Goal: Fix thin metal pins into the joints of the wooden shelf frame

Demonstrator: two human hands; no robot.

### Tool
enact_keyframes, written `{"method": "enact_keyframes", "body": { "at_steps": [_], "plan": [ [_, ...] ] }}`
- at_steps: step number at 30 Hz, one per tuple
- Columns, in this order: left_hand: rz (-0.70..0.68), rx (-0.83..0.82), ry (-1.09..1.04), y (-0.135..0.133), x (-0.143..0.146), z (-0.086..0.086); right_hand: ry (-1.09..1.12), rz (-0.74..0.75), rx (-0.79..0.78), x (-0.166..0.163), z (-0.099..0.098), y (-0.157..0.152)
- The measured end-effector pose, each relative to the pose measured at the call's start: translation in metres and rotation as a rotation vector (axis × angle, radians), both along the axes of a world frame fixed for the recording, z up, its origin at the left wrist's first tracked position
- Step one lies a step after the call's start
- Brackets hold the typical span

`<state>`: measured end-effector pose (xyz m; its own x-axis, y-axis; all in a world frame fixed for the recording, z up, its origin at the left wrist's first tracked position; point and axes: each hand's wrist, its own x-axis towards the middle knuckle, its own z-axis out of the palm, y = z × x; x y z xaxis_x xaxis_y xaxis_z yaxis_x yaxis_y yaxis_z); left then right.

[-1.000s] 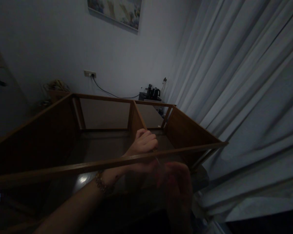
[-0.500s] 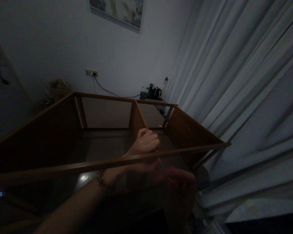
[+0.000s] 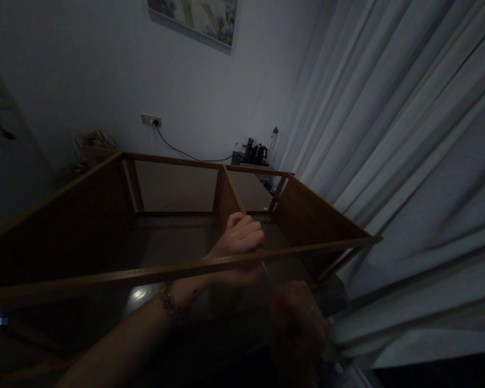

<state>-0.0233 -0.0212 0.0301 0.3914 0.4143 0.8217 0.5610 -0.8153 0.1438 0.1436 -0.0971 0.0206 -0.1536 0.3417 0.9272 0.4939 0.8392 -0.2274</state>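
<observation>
A wooden frame with a front rail, side panels and a middle divider stands before me. My left hand, a beaded bracelet at its wrist, reaches under the front rail and is closed over the near end of the divider. Below the rail, my right hand is blurred and dark, its fingers closed on a thin metal rod. The rod slants up to the rail's underside by the left hand. Its kind is unclear, and the grip hides its lower end.
A pale curtain hangs close along the right side. At the back, a black kettle stands on a small dark cabinet near the wall. A cord runs from the wall socket. A box of items sits behind the frame's left corner.
My right hand has turned about the rod, with its back and a ring now showing, and is more blurred. My left hand and the frame stay in place.
</observation>
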Motion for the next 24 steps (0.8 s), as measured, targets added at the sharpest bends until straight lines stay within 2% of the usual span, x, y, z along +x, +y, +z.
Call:
{"method": "enact_keyframes", "body": {
  "at_steps": [6, 15, 20, 24],
  "plan": [
    [-0.039, 0.114, -0.067, 0.000, 0.000, 0.001, 0.021, -0.032, -0.151, -0.009, 0.010, -0.013],
    [-0.037, 0.079, -0.047, 0.000, 0.001, 0.001, 0.028, -0.018, -0.256, -0.011, 0.014, -0.017],
    [-0.029, 0.082, -0.048, 0.001, 0.000, 0.000, 0.131, 0.016, -0.296, -0.009, 0.001, -0.011],
    [-0.039, 0.123, -0.057, 0.001, 0.000, 0.001, 0.352, 0.082, -0.328, -0.011, -0.010, -0.006]
  ]
}}
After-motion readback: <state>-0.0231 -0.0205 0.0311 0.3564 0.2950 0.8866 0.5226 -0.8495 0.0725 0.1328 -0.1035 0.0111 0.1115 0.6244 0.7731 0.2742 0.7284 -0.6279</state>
